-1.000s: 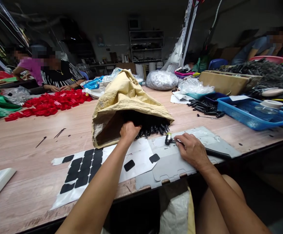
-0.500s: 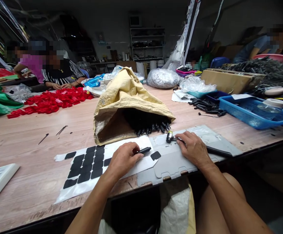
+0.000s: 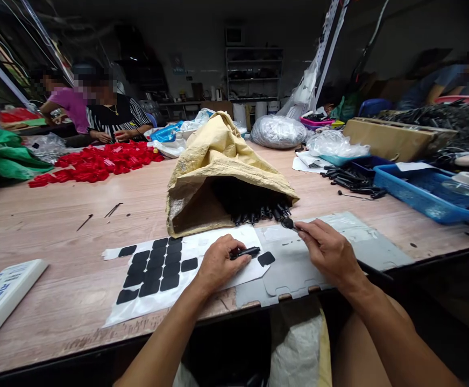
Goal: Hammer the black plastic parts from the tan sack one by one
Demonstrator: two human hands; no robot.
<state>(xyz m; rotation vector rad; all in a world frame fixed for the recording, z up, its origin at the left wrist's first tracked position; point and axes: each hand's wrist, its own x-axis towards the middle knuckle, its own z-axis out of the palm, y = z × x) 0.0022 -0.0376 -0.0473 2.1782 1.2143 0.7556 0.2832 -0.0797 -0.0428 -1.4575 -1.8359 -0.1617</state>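
My left hand [image 3: 218, 263] is closed on a small black rod-shaped part [image 3: 246, 251], resting on a white backing sheet [image 3: 206, 250] that carries several black adhesive pads [image 3: 157, 266]. One loose black pad [image 3: 265, 259] lies just right of the part. My right hand [image 3: 326, 251] grips a small hammer [image 3: 289, 223] by its thin shaft, its dark head lifted near the mouth of a tan woven sack [image 3: 218, 172]. Several black parts [image 3: 258, 207] spill from the sack. A grey cardboard sheet [image 3: 355, 242] lies under my right hand.
A blue tray [image 3: 420, 188] with a jar sits at right, with black parts [image 3: 351, 180] beside it. Red pieces [image 3: 97, 161] are heaped far left where two people sit. A white device [image 3: 0, 295] lies near left; a cardboard box [image 3: 396, 140] and plastic bags stand behind.
My left hand drew a black part out of the sack and brought it down onto the white sheet. My right hand lifted the hammer head off the grey sheet toward the sack mouth.
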